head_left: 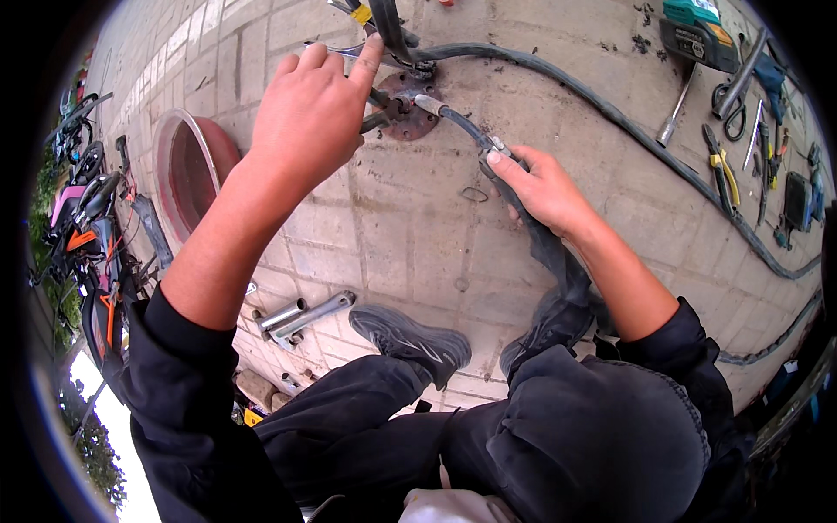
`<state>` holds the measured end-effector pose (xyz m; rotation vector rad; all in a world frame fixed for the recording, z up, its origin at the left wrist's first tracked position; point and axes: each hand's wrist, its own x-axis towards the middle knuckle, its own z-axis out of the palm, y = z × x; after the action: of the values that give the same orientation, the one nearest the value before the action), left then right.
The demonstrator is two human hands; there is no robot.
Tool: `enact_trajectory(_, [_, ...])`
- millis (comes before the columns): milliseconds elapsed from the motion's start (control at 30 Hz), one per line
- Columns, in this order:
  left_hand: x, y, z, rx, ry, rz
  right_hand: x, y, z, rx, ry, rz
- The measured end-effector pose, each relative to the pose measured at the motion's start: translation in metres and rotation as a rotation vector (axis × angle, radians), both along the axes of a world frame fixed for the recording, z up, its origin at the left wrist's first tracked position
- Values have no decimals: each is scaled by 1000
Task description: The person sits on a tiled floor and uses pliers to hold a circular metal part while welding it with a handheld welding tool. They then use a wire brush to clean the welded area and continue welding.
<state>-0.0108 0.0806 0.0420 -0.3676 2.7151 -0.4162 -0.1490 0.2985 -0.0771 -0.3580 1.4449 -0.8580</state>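
Observation:
My left hand (pixel 305 118) is curled above a rusty round metal plate with holes (pixel 410 129). Its index finger reaches toward an upright dark bar (pixel 389 24); what lies under the palm is hidden. A shiny metal tool (pixel 349 51) shows just beyond the fingers, beside a yellow piece (pixel 361 14). My right hand (pixel 547 187) grips a black rubber tube (pixel 534 228), with the thumb on top near a small metal fitting (pixel 497 142). From there a thinner dark length (pixel 464 125) runs to a pale, blunt tip (pixel 429 105) over the plate.
A long black hose (pixel 575 85) curves across the paving to the right. A cordless tool battery (pixel 697 44), pliers (pixel 722 170) and scissors (pixel 735 112) lie at right. Left are a reddish basin (pixel 196 170) and motorbikes (pixel 91 235); metal sockets (pixel 305 315) lie near my shoe (pixel 410 340).

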Motion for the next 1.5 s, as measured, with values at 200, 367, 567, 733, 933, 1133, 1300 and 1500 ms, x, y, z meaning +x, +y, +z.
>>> enact_trajectory(200, [2, 0, 0, -10, 3, -4, 4, -2, -2, -18, 0, 8])
enact_trajectory(367, [1, 1, -1, -15, -4, 4, 5, -2, -2, -17, 35, 18])
enact_trajectory(567, [-1, 2, 1, -42, -39, 12, 5, -1, -6, -29, 39, 17])
enact_trajectory(733, [1, 1, -1, -42, -25, 1, 2, -4, -2, -15, -7, 12])
enact_trajectory(933, [2, 0, -1, -28, -11, 4, 0, -6, 0, -1, -5, 18])
enact_trajectory(1133, [1, 1, -1, -37, -14, 0, 1, -6, 1, -11, 27, 22])
enact_trajectory(1300, [1, 0, 2, -18, -48, 23, -1, -3, -2, -89, 88, 45])
enact_trajectory(1500, [1, -2, -2, 9, -70, 55, -3, 5, 14, -34, 72, 27])
